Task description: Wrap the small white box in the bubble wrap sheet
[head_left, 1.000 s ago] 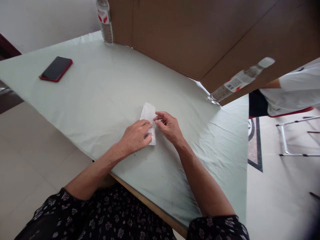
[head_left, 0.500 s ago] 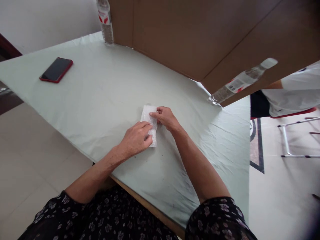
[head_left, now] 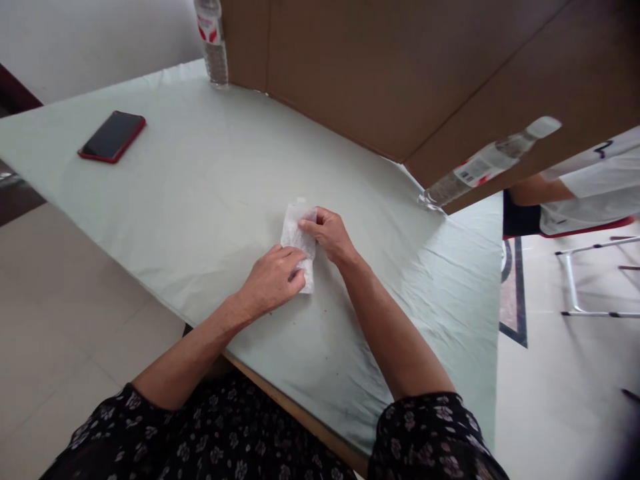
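Observation:
A small oblong of bumpy white wrap (head_left: 299, 235), looking like bubble wrap, lies on the pale green tablecloth in front of me. Whether anything is inside it I cannot tell. My left hand (head_left: 276, 277) rests over its lower left part, fingers curled and thumb against the near end. My right hand (head_left: 330, 233) pinches its upper right edge, with the thumb on top and the fingers partly hidden beneath. At the far end a short flap stands out beyond the rest of the wrap.
A phone in a red case (head_left: 113, 137) lies at the far left. Behind the hands rises a large brown cardboard panel (head_left: 350, 73), with a water bottle (head_left: 214, 50) at its left end and another bottle (head_left: 480, 167) on the right. A person in white (head_left: 600, 193) sits beyond, near a metal frame (head_left: 573, 283).
My right hand has shifted slightly up, and the wrap's far end now reaches farther with a small flap showing. The left hand stays put. The person's arm at right has moved a little.

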Demonstrator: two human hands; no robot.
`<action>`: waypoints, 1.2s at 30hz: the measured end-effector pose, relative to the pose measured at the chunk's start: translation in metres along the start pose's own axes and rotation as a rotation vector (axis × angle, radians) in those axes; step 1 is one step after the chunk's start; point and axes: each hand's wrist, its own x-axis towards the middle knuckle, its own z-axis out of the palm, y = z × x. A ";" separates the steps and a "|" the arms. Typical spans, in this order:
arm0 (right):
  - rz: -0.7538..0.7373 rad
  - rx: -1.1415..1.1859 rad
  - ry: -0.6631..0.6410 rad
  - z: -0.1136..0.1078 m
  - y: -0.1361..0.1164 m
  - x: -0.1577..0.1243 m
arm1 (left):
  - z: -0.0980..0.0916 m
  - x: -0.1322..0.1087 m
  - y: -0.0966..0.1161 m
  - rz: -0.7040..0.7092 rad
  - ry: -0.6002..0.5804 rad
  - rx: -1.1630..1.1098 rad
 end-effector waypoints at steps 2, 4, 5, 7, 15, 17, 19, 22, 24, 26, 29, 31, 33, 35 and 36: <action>-0.036 0.043 -0.014 0.000 -0.002 -0.006 | 0.001 0.000 -0.001 0.012 0.004 -0.016; -0.057 0.061 -0.039 0.000 -0.006 -0.013 | 0.002 0.000 -0.002 0.022 0.011 -0.029; -0.067 0.064 -0.054 0.000 -0.009 -0.017 | 0.002 -0.001 -0.002 0.020 0.019 -0.034; -0.093 0.069 -0.076 0.000 -0.015 -0.026 | 0.004 -0.003 -0.001 -0.012 0.053 -0.046; -0.185 -0.005 -0.063 0.002 -0.030 -0.062 | 0.015 -0.012 0.003 -0.295 0.338 -0.054; -0.217 -0.081 -0.054 0.004 -0.031 -0.074 | 0.016 -0.012 0.002 -0.303 0.375 -0.068; -0.267 -0.176 -0.024 0.007 -0.029 -0.088 | 0.016 -0.011 0.000 -0.266 0.380 -0.085; -0.369 -0.292 0.050 0.013 -0.020 -0.110 | 0.013 -0.011 -0.001 -0.180 0.327 -0.097; -0.423 -0.334 0.080 0.015 -0.011 -0.121 | 0.011 -0.011 -0.001 -0.150 0.275 -0.096; -0.452 -0.354 0.087 0.017 -0.003 -0.127 | 0.009 -0.011 -0.003 -0.138 0.218 -0.093; -0.476 -0.358 0.082 0.017 0.006 -0.131 | 0.001 -0.011 -0.008 -0.091 0.135 -0.096; -0.500 -0.376 0.078 0.017 0.009 -0.130 | -0.006 -0.013 -0.014 -0.027 0.069 -0.124; -0.529 -0.412 0.069 0.017 0.012 -0.130 | -0.015 -0.017 -0.022 0.057 -0.014 -0.165; -0.563 -0.451 0.059 0.016 0.015 -0.129 | -0.021 -0.023 -0.027 0.131 -0.081 -0.165; -0.586 -0.468 0.053 0.015 0.017 -0.129 | -0.022 -0.026 -0.030 0.155 -0.098 -0.147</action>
